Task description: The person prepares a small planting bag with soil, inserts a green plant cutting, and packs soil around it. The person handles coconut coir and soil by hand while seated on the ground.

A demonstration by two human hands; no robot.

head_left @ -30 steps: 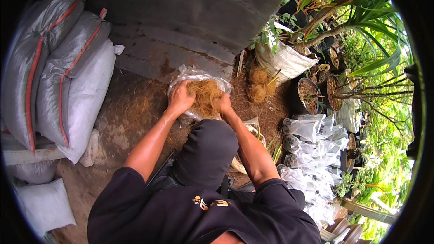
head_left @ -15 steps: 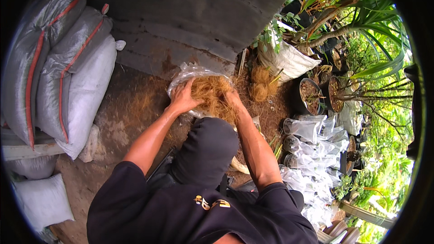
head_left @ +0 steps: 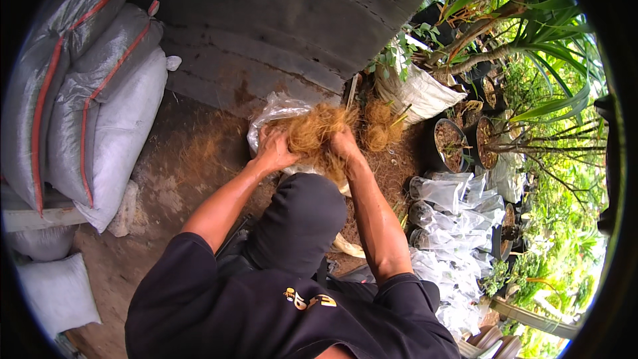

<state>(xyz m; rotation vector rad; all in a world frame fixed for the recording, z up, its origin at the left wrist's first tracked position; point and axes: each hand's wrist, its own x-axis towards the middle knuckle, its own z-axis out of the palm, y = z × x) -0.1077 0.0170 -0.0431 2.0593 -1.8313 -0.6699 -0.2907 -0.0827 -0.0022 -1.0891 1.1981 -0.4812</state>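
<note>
A shaggy clump of brown coconut fibre (head_left: pixel 311 131) hangs between my hands over the mouth of a clear plastic bag (head_left: pixel 274 110). My left hand (head_left: pixel 275 151) is closed at the clump's left side, its fingers partly sunk in the strands at the bag's rim. On the other side, my right hand (head_left: pixel 344 145) grips the fibre with bent fingers, and loose strands trail below it. Both forearms reach forward around my raised knee (head_left: pixel 309 216). The inside of the bag is mostly hidden by the fibre.
Balls of the same fibre (head_left: pixel 379 126) lie to the right, beside a whitish sack (head_left: pixel 415 90). Black plant pots (head_left: pixel 449 143) and rows of clear plastic bags (head_left: pixel 452 226) line the right side. Full grey sacks (head_left: pixel 73 106) are stacked at left. A dark sheet (head_left: pixel 266 20) lies ahead.
The fibre has risen and bunched into a denser clump above the bag. My right hand has closed more on it, and my left fingers have curled in.
</note>
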